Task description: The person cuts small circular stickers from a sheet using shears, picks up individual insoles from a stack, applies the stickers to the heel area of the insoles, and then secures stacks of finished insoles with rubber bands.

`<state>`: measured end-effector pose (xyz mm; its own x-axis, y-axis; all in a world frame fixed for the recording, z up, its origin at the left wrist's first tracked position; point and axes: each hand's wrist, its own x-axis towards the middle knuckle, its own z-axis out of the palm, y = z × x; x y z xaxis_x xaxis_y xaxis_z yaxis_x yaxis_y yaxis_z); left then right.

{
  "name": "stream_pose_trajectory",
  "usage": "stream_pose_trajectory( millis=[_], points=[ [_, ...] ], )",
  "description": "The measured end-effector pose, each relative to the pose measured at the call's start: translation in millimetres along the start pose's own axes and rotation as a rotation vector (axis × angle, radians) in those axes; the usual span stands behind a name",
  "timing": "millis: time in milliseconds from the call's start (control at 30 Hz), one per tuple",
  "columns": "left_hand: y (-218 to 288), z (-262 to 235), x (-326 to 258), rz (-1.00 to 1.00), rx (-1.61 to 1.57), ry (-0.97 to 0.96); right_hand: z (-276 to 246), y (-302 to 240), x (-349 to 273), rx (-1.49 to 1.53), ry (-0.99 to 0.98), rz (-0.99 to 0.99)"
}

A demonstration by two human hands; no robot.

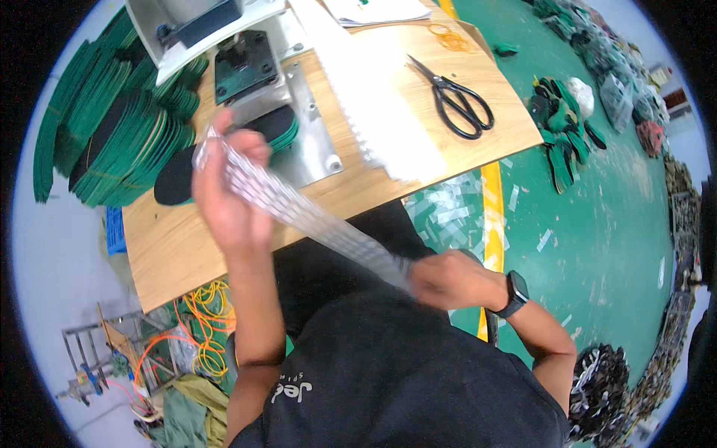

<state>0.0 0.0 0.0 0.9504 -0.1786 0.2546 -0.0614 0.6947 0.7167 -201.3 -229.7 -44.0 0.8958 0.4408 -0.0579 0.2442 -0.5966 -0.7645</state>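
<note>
Shiny strip (317, 226), in the head view: stretched on a slant over the near edge of the desk (175, 265) and the lap (299, 276). Held at the top in the left hand (229, 196), curled nearly closed; held at the bottom in the right hand (452, 281), closed but blurry. Best to pull softly, hold flat, and not twist.

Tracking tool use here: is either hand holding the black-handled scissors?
No, the scissors lie on the wooden table, while the left hand and right hand hold a pale patterned strip between them.
</note>
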Motion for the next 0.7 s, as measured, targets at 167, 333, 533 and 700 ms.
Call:
stream_pose_trajectory(
  millis=[167, 333, 533, 700],
  points=[
    [36, -34, -34, 0.083, 0.167, 0.03, -68, 37, -13, -0.271, 0.558, 0.116],
    [19, -25, -53, -0.237, 0.416, 0.125, -144, 113, 61, -0.596, 0.695, 0.333],
    [10, -56, -51, -0.157, 0.411, 0.205, -148, 111, 77, -0.249, 0.683, 0.328],
    [21, -50, -56, -0.27, 0.289, 0.245, -85, 9, 60, 0.646, 0.815, 0.05]
  ],
)
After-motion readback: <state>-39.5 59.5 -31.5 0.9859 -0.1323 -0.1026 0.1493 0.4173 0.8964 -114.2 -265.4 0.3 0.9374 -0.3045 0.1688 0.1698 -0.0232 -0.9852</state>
